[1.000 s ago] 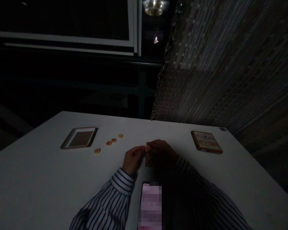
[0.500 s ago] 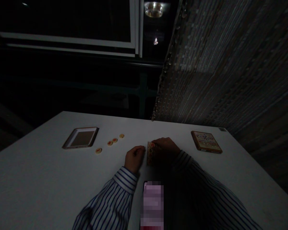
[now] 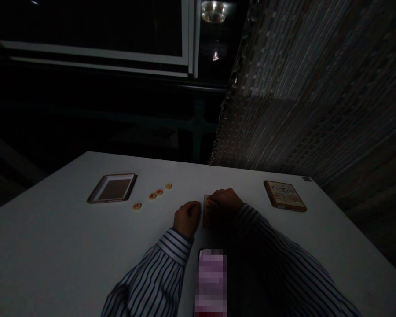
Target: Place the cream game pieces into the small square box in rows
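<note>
A shallow tray (image 3: 205,223) of round Chinese chess pieces lies in front of me, its right part hidden by my right hand and deep shadow. My right hand (image 3: 227,201) reaches over its far end, fingers closed at a piece (image 3: 210,201) with a reddish mark. Just left of the tray, my left hand (image 3: 186,219) rests with curled fingers; whatever may be inside them is hidden. Farther left, several loose Chinese chess pieces (image 3: 152,196) lie in a slanting line on the white table (image 3: 69,237).
An open, frame-like box lid (image 3: 95,192) lies at the far left. At the right is a flat box with writing (image 3: 287,195). A phone (image 3: 212,281) with a blurred screen is at the near edge. A string curtain (image 3: 300,88) hangs beyond the table's right side.
My right hand has shifted very slightly over the tray, its fingers lower at the far pieces. My left hand has hardly moved. The whole view has drifted a little.
</note>
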Demonstrator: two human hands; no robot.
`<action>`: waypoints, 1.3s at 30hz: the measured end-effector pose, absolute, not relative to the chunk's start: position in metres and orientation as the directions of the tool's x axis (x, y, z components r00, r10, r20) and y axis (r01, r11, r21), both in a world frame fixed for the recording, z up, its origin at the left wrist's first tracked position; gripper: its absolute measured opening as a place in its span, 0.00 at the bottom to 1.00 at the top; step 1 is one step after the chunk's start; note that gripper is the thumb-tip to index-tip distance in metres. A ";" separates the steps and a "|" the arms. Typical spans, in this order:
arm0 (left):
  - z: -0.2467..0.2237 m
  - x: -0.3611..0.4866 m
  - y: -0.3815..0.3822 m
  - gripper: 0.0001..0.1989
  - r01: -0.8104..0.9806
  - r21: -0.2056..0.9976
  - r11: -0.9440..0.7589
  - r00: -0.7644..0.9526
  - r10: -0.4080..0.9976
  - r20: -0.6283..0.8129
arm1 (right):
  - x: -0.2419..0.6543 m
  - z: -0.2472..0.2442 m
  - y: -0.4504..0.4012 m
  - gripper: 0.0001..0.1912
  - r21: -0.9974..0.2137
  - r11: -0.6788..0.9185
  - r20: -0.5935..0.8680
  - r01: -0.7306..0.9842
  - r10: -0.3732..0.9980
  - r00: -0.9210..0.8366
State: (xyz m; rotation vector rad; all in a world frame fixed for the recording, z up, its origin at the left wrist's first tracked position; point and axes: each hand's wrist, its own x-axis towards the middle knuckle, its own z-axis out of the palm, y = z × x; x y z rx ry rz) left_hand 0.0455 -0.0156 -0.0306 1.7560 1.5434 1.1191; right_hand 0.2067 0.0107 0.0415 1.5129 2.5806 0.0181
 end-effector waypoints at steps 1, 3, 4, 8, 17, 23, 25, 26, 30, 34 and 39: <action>-0.030 0.046 -0.016 0.13 0.523 0.830 -0.195 -0.002 0.973 0.230 | 0.206 0.042 0.011 0.16 0.088 0.488 -0.128 0.868 0.870 -0.476; -0.030 0.046 -0.016 0.13 0.525 0.830 -0.189 -0.002 0.975 0.223 | 0.205 0.042 0.011 0.16 0.091 0.483 -0.139 0.871 0.872 -0.469; -0.030 0.045 -0.016 0.13 0.527 0.830 -0.183 -0.004 0.976 0.218 | 0.204 0.042 0.011 0.16 0.094 0.480 -0.146 0.872 0.873 -0.465; -0.030 0.045 -0.016 0.13 0.543 0.819 -0.183 0.003 0.976 0.216 | 0.203 0.040 0.012 0.17 0.110 0.469 -0.155 0.876 0.879 -0.451; -0.027 0.045 -0.017 0.13 0.550 0.810 -0.204 0.013 0.972 0.236 | 0.202 0.039 0.011 0.17 0.107 0.467 -0.175 0.878 0.878 -0.446; -0.028 0.045 -0.017 0.13 0.546 0.816 -0.192 0.010 0.975 0.223 | 0.202 0.040 0.010 0.16 0.104 0.487 -0.159 0.867 0.869 -0.469; -0.028 0.045 -0.017 0.13 0.538 0.821 -0.192 0.013 0.975 0.220 | 0.202 0.039 0.010 0.15 0.114 0.488 -0.163 0.865 0.868 -0.468; -0.028 0.045 -0.017 0.13 0.536 0.822 -0.193 0.013 0.975 0.220 | 0.202 0.039 0.011 0.15 0.120 0.487 -0.171 0.865 0.868 -0.465; -0.029 0.045 -0.017 0.13 0.543 0.818 -0.189 0.013 0.976 0.216 | 0.202 0.039 0.011 0.15 0.130 0.502 -0.190 0.855 0.859 -0.476; -0.028 0.045 -0.017 0.12 0.548 0.813 -0.196 0.025 0.976 0.218 | 0.201 0.040 0.010 0.16 0.127 0.505 -0.185 0.854 0.858 -0.480; -0.027 0.045 -0.017 0.12 0.556 0.810 -0.189 0.025 0.977 0.211 | 0.200 0.041 0.008 0.16 0.128 0.510 -0.187 0.850 0.855 -0.485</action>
